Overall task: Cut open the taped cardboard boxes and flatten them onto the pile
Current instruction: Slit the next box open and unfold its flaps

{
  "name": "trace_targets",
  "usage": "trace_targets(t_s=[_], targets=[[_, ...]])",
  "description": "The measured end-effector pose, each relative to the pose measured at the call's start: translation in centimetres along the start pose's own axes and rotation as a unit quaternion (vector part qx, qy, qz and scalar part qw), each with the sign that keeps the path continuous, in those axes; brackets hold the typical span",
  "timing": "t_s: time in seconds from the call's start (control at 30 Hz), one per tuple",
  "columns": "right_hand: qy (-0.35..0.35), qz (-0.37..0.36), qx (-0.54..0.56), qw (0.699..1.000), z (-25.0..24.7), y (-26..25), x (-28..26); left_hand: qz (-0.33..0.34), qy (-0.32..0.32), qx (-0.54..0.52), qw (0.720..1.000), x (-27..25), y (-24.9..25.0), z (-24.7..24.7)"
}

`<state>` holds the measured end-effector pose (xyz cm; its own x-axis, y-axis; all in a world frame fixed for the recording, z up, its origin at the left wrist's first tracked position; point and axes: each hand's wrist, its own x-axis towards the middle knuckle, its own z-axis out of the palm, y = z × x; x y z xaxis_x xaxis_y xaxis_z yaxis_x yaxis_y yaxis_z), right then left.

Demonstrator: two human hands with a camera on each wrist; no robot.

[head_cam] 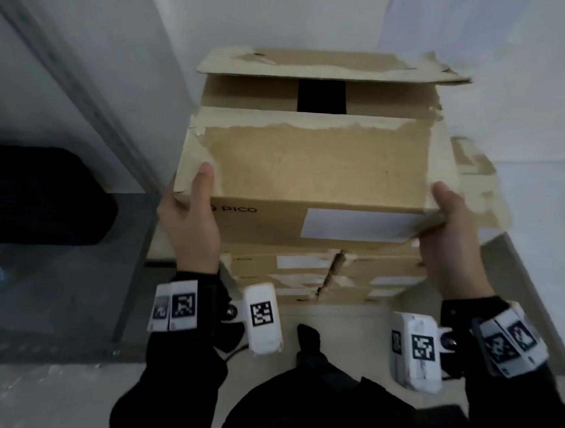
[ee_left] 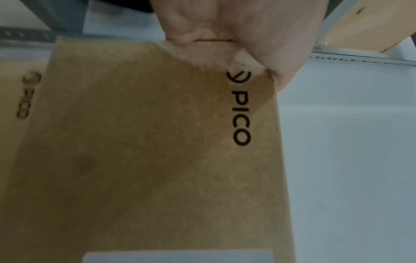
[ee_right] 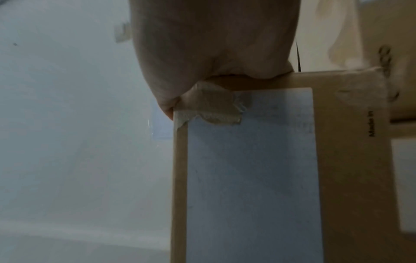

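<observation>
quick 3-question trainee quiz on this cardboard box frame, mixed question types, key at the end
1. True or false: both hands grip the brown cardboard box printed PICO, the left hand at its near left corner and the right hand at its near right corner.
2. What lies under the held box? A) a stack of flattened brown cardboard boxes B) a blue plastic crate C) a wooden pallet
3. Fill in: the pale rectangular label sits on the box's near face, toward the ____ hand.

Key: 1 true; 2 A; 3 right
</observation>
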<state>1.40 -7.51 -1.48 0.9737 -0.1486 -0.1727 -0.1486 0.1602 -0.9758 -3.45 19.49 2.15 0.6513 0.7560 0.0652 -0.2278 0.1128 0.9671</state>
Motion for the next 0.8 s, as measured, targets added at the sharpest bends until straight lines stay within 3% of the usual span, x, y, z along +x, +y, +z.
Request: trace_targets(t_s=[0.1,0.2,0.43,0.6,0.8], targets=[[0.069,-0.051,0.029,0.996,-4.8,-0.7,-2.7,-0.002,-0.094,-0.015,0.995,-3.6,-0.6,2.3],[0.111,-0.096,0.075,0.986,-9.5,-1.5,-6.2,-0.047,-0.159,-0.016,0.986,-7.8,-1.7,4.7],[0.240,-0.117,0.083,0.960,-20.2,-1.0,-11.3,-0.095,-0.320,-0.037,0.942,-16.3,-5.6,10.9],[0.291,-0.112,0.082,0.946,-28.0,-0.9,-10.9,-0.111,-0.391,-0.010,0.914,-21.5,-8.4,17.3],[0.313,-0.095,0.089,0.941,-39.7,-2.1,-6.9,-0.128,-0.421,0.029,0.898,-29.4,-12.2,27.2]])
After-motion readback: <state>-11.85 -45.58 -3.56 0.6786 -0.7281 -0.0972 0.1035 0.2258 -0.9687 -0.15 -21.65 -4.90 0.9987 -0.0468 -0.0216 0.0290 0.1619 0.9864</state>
